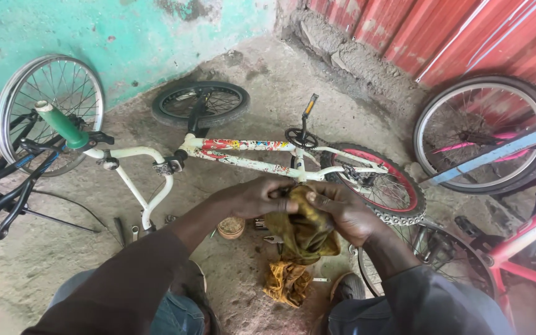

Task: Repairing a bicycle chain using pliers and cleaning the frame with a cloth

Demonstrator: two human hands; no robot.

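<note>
Small bicycle [249, 155]: laid on the ground beyond the hands.
Rag [302, 232]: held between left hand [252, 198] and right hand [342, 211].
Second rag [288, 282]: directly below.
Tin [231, 227]: left of rag.

Bare concrete floor [293, 87], dusty and cracked, running up to a teal wall and red sheet metal. Lying flat on it: a small white bicycle [243, 156] on its side (green grip raised), a crumpled yellow rag [287, 282], a small round tin [231, 227], spanners [133, 232] near the handlebar. More bicycles along both edges.
</note>
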